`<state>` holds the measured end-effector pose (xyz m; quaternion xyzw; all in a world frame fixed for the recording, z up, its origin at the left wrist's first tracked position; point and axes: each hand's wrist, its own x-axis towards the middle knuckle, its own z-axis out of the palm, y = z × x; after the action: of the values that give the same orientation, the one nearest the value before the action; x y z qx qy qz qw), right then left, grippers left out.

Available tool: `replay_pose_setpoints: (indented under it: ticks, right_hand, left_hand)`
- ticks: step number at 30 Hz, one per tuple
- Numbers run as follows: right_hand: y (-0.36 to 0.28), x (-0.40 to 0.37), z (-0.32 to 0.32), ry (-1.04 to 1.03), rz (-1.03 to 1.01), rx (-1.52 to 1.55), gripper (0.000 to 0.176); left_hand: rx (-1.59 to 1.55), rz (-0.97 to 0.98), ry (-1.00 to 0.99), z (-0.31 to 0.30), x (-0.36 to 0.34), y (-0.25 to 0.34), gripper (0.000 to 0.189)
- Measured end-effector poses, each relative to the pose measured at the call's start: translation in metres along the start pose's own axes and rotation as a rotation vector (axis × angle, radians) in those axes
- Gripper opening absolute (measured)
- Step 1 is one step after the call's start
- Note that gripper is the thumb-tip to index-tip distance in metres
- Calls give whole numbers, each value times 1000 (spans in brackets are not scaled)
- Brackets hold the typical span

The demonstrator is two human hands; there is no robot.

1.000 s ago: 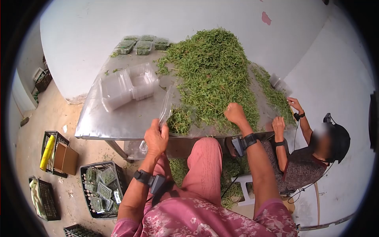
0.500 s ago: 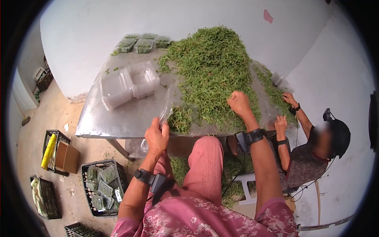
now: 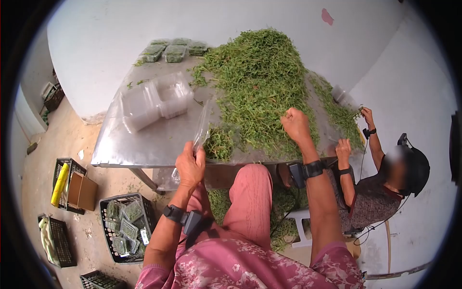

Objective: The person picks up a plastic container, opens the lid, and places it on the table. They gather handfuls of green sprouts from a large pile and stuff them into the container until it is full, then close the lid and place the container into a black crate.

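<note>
- Clear clamshell box (image 3: 217,144) is sitting at the near edge of the bench (image 3: 144,144). It is already carrying a small clump of greens, and its lid is standing up on the left side.
- The left hand (image 3: 190,166) is pinching that lid, its grip clamped on the thin plastic near the lid's lower edge. By my judgement, holding the lid well back is leaving the tray mouth free, and a light pinch is sparing the plastic from creasing.
- The right hand (image 3: 296,126) is hovering just over the near slope of the greens heap (image 3: 260,82), to the right of the box. Its grip is curled together in a fist, and what is inside the fist is not showing.
- As a judgement, a modest bunch is suiting this shallow tray better than a full fistful. Stems trailing over the rim would be getting in the lid's way, so laying sprigs inside the walls is the careful way.
- A stack of empty clamshells (image 3: 156,98) is lying further back on the left of the bench, well apart from the heap's near slope.
- Filled packs (image 3: 171,50) are standing in a row at the far left corner, just beside the heap's far end.
- A co-worker's hands (image 3: 342,150) are working at the right end of the bench, in the heap's thin edge, apart from the person's own.
</note>
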<state>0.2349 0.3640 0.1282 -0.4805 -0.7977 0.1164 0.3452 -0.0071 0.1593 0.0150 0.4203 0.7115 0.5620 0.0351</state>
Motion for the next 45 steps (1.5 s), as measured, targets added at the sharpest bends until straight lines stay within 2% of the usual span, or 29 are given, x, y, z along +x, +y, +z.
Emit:
replay_pose_setpoints:
  ticks: [5, 11, 14, 18, 21, 23, 28, 30, 36, 42, 45]
  right_hand:
    - [9, 2, 0, 23, 49, 120, 17]
    - [3, -2, -1, -45, -39, -75, 19]
    - [12, -1, 14, -143, 27, -112, 19]
    - [17, -1, 34, -127, 46, -64, 26]
    - [30, 0, 54, -38, -112, -113, 23]
    - [37, 3, 59, -89, -112, -169, 20]
    - [20, 1, 46, -161, -39, -142, 12]
    - [14, 0, 38, -122, -70, -60, 13]
    - [10, 4, 27, -147, 63, 170, 20]
    - [-25, -12, 16, -195, 86, 203, 21]
    - [-55, -25, 10, -190, -54, 78, 19]
  left_hand:
    - [-1, 14, 13, 0, 0, -1, 20]
    - [25, 3, -1, 0, 1, -1, 21]
    - [15, -9, -5, -1, 0, 1, 21]
    - [-1, -16, -5, 0, 0, -1, 20]
    - [-3, -25, -9, 0, 1, 1, 20]
    - [3, -27, -14, 0, 1, 0, 20]
    - [12, -23, -14, 0, 0, 0, 20]
    - [11, -6, -3, 1, 0, -1, 20]
    - [29, -7, -9, 0, 1, -1, 21]
    - [43, -46, -10, 0, 0, -1, 22]
    - [49, -37, -17, 0, 0, -2, 23]
